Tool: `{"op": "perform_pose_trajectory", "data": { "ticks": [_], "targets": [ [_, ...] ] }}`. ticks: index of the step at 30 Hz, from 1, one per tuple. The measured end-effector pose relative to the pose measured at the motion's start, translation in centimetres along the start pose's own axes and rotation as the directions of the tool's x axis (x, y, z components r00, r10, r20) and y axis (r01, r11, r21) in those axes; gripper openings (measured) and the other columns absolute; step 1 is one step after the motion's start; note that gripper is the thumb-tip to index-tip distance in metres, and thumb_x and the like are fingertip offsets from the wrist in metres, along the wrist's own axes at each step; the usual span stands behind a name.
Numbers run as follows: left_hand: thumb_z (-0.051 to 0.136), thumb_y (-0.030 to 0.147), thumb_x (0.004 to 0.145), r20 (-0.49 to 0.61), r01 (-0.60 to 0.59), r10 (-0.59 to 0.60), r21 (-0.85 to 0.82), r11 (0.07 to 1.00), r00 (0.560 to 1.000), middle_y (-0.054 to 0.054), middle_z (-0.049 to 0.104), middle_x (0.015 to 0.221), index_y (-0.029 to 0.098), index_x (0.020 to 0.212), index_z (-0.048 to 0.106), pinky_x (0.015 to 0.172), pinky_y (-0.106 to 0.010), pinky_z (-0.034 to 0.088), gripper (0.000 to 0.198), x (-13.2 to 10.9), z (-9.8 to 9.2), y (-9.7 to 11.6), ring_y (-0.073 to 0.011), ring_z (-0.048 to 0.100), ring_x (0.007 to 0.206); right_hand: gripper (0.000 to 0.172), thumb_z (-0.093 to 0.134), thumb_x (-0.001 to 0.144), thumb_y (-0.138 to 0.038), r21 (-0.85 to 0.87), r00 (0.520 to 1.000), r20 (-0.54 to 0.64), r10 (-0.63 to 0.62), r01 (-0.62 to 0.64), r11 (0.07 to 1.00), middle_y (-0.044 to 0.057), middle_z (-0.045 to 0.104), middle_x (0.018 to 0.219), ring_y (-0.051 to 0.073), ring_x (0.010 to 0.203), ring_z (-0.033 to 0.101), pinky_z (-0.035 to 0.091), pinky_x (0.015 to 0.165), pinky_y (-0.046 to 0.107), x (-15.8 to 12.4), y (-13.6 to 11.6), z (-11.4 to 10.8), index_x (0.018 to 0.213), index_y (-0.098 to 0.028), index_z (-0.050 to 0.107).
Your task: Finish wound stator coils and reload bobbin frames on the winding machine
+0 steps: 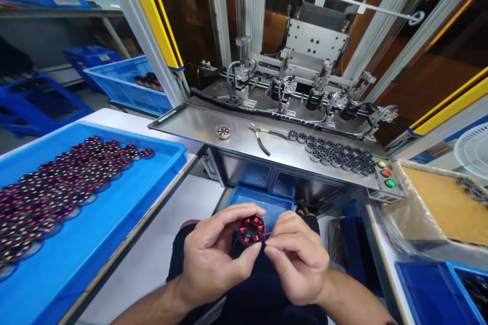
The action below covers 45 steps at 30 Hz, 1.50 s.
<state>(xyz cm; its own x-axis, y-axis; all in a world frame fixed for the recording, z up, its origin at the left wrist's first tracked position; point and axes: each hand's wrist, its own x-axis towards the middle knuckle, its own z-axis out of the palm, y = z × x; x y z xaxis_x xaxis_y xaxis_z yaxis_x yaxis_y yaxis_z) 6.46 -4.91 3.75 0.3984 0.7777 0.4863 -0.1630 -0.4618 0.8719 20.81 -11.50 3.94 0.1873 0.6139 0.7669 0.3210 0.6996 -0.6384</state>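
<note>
Above the lap (263, 287), left fingers (244, 262) grip a red-coiled ring (247, 238), right fingers (280, 260) its wire (267, 234).

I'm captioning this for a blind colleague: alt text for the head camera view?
A person's left hand holds a red-wound ring; the right hand pinches beside it. Beyond, pliers and many dark rings lie on a metal ledge before a machine; a blue tray of wound rings sits at left.
</note>
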Motion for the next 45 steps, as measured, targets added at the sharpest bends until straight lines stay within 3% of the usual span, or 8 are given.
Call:
{"op": "perform_pose_trajectory", "data": {
  "ticks": [6,11,20,27,31,36,41,45],
  "targets": [
    [0.071,0.001,0.07,0.099,0.192,-0.172,-0.251,0.949,0.98,0.002,0.075,0.1,0.03,0.106,0.072,0.082,-0.019,0.056,0.046,0.7,-0.5,0.7,-0.014,0.072,0.089,0.04,0.078,0.08,-0.022,0.109,0.98,0.178,0.089,-0.109,0.988,0.011,0.062,0.103,0.021,0.096,0.06,0.052,0.083,0.04,1.6,1.5,-2.1,0.119,-0.021,0.067],
    [0.076,0.007,0.068,0.246,0.357,-0.277,-0.392,0.848,0.929,-0.001,0.076,0.097,0.026,0.103,0.074,0.079,-0.02,0.056,0.04,0.3,-0.8,0.5,-0.0158,0.072,0.085,0.032,0.083,0.074,-0.03,0.175,0.902,0.419,-0.102,0.029,0.984,0.015,0.062,0.117,0.027,0.113,0.058,0.047,0.099,0.05,4.6,2.0,-2.8,0.1,-0.016,0.071],
    [0.08,0.021,0.072,0.322,0.446,-0.323,-0.465,0.765,0.89,-0.003,0.074,0.092,0.023,0.103,0.073,0.076,-0.019,0.055,0.032,0.4,-0.8,0.5,-0.0154,0.07,0.084,0.01,0.066,0.09,-0.019,-0.034,0.905,0.311,-0.289,0.314,0.949,0.014,0.069,0.104,0.023,0.103,0.061,0.056,0.082,0.04,4.4,0.4,-2.2,0.088,-0.01,0.07],
    [0.075,0.005,0.072,0.058,0.084,-0.069,-0.301,0.95,0.996,0.0,0.073,0.106,0.029,0.109,0.07,0.088,-0.017,0.053,0.045,0.5,0.1,1.3,-0.0125,0.067,0.1,0.012,0.064,0.088,-0.008,-0.468,0.901,0.193,-0.389,0.433,0.77,0.01,0.068,0.082,0.019,0.081,0.061,0.056,0.063,0.034,1.9,-1.1,-2.0,0.099,-0.006,0.067],
    [0.072,-0.002,0.069,-0.09,-0.191,0.179,-0.16,0.968,0.98,-0.003,0.071,0.109,0.023,0.113,0.067,0.088,-0.019,0.055,0.051,0.4,0.6,1.2,-0.0138,0.066,0.104,0.018,0.059,0.089,-0.005,-0.446,0.939,0.097,-0.331,0.338,0.829,0.01,0.065,0.081,0.017,0.074,0.062,0.057,0.062,0.033,1.5,-1.4,-0.8,0.106,-0.007,0.063],
    [0.068,-0.008,0.071,-0.107,-0.248,0.235,-0.131,0.96,0.966,-0.004,0.065,0.117,0.023,0.118,0.063,0.09,-0.022,0.057,0.056,-0.5,1.1,0.7,-0.0155,0.064,0.11,0.009,0.051,0.094,-0.01,-0.264,0.992,-0.081,-0.095,0.071,0.962,0.005,0.061,0.075,0.013,0.069,0.06,0.053,0.06,0.027,1.3,-1.3,1.1,0.093,-0.013,0.06],
    [0.082,0.011,0.069,0.007,0.154,-0.156,-0.237,0.959,0.988,-0.003,0.059,0.128,0.035,0.127,0.058,0.091,-0.023,0.054,0.067,-0.6,0.4,0.6,-0.0169,0.063,0.109,0.01,0.05,0.094,-0.012,-0.171,0.996,-0.086,-0.026,0.011,0.985,0.005,0.059,0.074,0.014,0.069,0.058,0.052,0.061,0.028,1.1,-0.3,1.4,0.088,-0.016,0.057],
    [0.078,0.04,0.077,0.385,0.466,-0.322,-0.379,0.799,0.865,-0.001,0.065,0.088,0.025,0.119,0.059,0.071,-0.017,0.051,0.049,-0.2,-0.8,0.1,-0.0108,0.062,0.078,0.01,0.05,0.094,-0.011,-0.157,0.999,-0.048,-0.008,0.0,0.988,0.005,0.059,0.075,0.015,0.071,0.059,0.051,0.061,0.028,1.2,0.4,0.5,0.089,-0.016,0.057]
  ]
}}
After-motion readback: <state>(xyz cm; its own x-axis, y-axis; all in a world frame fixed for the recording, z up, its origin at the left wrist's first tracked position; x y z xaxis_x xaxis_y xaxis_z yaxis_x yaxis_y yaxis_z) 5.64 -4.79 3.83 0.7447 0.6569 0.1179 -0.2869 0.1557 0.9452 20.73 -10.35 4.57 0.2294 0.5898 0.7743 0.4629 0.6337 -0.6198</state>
